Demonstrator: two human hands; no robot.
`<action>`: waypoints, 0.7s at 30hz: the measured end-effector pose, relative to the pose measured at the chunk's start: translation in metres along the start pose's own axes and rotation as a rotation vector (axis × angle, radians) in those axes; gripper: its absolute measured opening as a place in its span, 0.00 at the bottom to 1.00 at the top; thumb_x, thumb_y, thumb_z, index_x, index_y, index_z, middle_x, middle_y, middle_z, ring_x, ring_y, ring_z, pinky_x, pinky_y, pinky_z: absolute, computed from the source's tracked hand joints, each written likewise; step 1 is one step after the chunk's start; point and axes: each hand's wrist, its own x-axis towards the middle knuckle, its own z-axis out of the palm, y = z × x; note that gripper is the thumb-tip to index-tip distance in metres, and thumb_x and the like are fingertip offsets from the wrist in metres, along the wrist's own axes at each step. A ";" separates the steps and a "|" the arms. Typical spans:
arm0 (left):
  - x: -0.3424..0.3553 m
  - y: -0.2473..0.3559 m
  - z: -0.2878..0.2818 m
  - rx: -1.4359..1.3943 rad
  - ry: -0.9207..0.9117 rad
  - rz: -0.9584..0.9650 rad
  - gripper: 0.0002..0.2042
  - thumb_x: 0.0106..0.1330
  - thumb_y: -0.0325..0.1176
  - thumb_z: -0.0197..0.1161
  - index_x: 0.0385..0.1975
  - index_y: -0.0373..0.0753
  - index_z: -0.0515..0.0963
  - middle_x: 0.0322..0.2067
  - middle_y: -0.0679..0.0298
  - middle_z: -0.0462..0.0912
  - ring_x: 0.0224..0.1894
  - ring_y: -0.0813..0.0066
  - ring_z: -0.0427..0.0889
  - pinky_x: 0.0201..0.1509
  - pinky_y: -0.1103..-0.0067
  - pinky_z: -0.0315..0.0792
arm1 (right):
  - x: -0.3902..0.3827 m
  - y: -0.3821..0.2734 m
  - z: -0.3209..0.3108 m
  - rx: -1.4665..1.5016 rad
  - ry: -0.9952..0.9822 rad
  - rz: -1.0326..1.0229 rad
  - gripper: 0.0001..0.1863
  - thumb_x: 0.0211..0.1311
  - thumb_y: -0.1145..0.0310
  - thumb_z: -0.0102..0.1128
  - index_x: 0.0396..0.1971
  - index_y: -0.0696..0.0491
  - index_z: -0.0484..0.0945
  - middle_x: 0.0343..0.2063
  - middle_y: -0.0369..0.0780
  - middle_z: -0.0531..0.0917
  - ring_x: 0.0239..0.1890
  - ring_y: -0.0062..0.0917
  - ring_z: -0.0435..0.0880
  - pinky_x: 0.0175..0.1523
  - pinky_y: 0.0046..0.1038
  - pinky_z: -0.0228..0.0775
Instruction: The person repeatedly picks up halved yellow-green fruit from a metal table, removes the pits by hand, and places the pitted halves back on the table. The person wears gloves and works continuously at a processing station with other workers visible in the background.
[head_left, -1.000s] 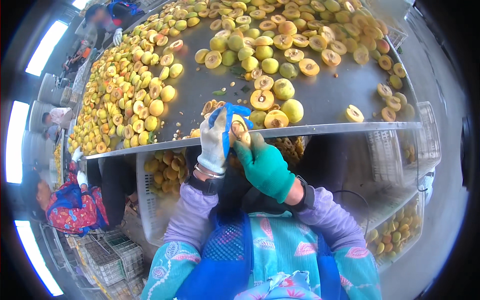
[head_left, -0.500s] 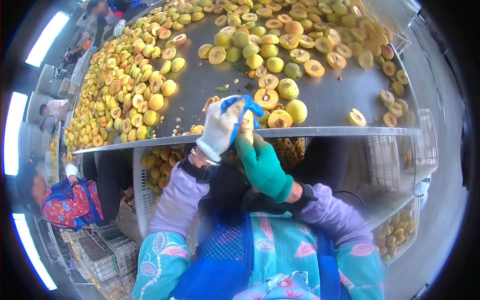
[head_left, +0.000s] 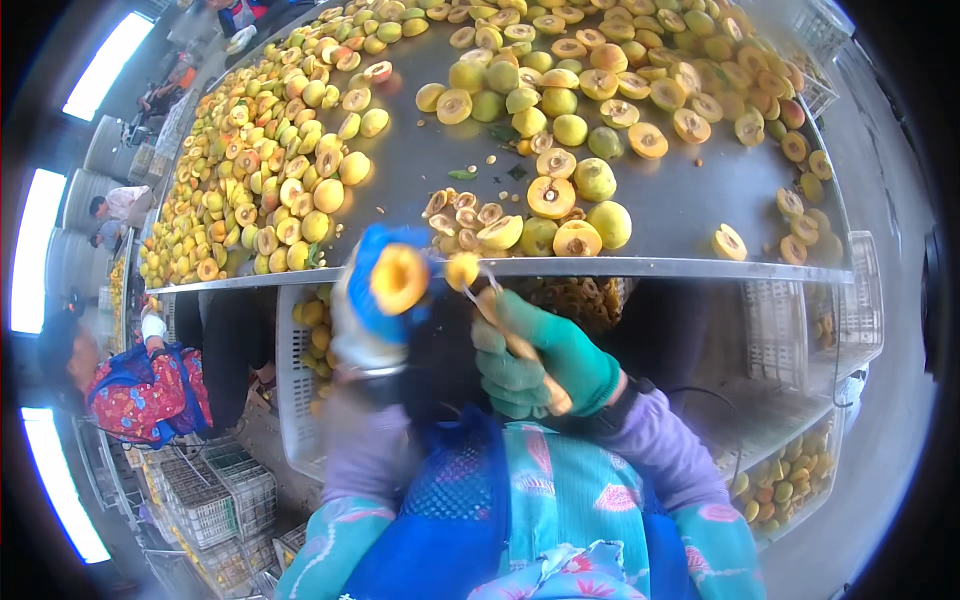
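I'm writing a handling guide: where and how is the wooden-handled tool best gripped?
Probably around the long wooden handle, coming from the person's right: it slants down toward that side, while the metal end, with yellow flesh at its tip, points up-left. The green-gloved right hand holds it there.

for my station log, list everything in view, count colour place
Metal table: one, grey, ahead
Plastic crates: several, whitish, under table, lower left
Whole and halved stone fruit: uncountable, yellow to green, on table, in crates
Small fruit pieces: several, brownish, table edge
Leaf: at least one, green, on table
Hollowed fruit half: one, orange, left of centre
Coring tool: one, tan handle, centre
Fruit chunk: one, yellow, tool's tip
Co-workers: at least three, nearest in red, left
Bright panels: three, white, left
Sleeves: two, lilac, below
Left hand: one, white/blue glove, holding fruit half
Right hand: one, green glove, holding tool
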 end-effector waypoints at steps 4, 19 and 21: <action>0.000 -0.047 -0.065 0.924 -0.099 0.095 0.15 0.64 0.40 0.63 0.38 0.33 0.80 0.30 0.56 0.85 0.34 0.66 0.85 0.42 0.73 0.77 | -0.011 0.004 -0.039 -0.176 0.517 0.066 0.23 0.67 0.39 0.50 0.33 0.47 0.69 0.13 0.31 0.68 0.10 0.18 0.66 0.15 0.21 0.58; 0.042 0.026 0.044 -0.505 -0.540 -0.095 0.29 0.52 0.29 0.65 0.58 0.33 0.73 0.48 0.58 0.81 0.50 0.71 0.80 0.56 0.75 0.73 | 0.003 -0.043 -0.014 -0.708 0.705 -0.567 0.18 0.69 0.53 0.56 0.40 0.55 0.73 0.17 0.34 0.75 0.14 0.18 0.73 0.19 0.21 0.64; 0.030 0.037 0.034 -0.686 -0.392 -0.406 0.24 0.62 0.34 0.61 0.58 0.32 0.72 0.45 0.58 0.82 0.30 0.79 0.80 0.30 0.85 0.75 | 0.014 -0.036 -0.007 -0.877 0.635 -0.781 0.18 0.69 0.55 0.57 0.41 0.56 0.73 0.21 0.35 0.78 0.20 0.22 0.77 0.24 0.23 0.68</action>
